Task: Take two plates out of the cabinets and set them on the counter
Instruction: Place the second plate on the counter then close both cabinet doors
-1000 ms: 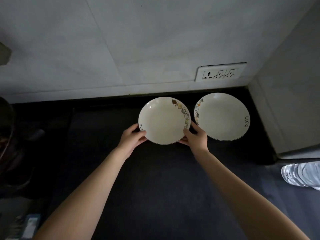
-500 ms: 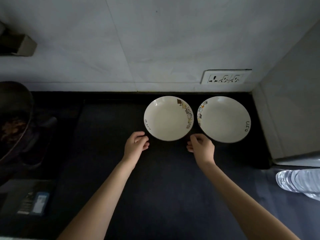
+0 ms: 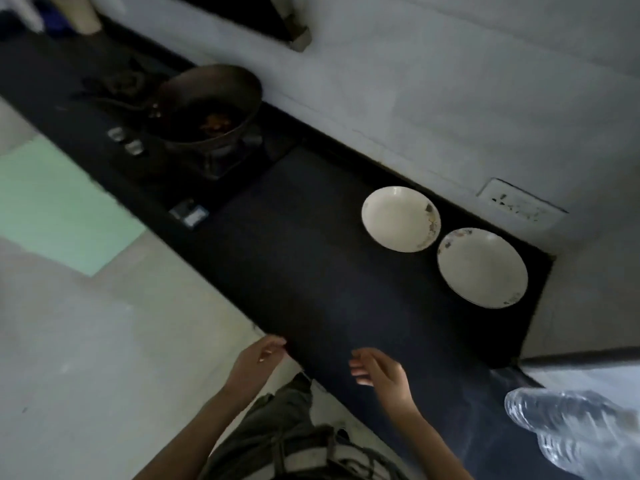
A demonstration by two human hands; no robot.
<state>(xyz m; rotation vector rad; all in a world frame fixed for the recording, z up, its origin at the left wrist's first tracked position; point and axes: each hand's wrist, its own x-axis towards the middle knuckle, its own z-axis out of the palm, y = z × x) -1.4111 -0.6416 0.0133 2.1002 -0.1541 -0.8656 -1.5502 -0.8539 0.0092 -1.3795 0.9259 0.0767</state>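
Two white plates with small printed patterns on their rims lie side by side on the dark counter (image 3: 311, 271), close to the back wall. The left plate (image 3: 398, 218) nearly touches the right plate (image 3: 481, 266). My left hand (image 3: 258, 360) hovers at the counter's front edge, fingers loosely curled, holding nothing. My right hand (image 3: 379, 372) is over the near part of the counter, fingers apart and empty. Both hands are well away from the plates.
A dark wok (image 3: 207, 105) with food sits on a stove burner at the left. A wall socket (image 3: 519, 200) is behind the plates. A clear plastic bottle (image 3: 571, 431) lies at the lower right. A side wall closes the counter's right end.
Both hands let go of the left plate, which now rests on the counter, and drew back to the front edge. The view has swung left and tilted, bringing the stove and floor into sight.
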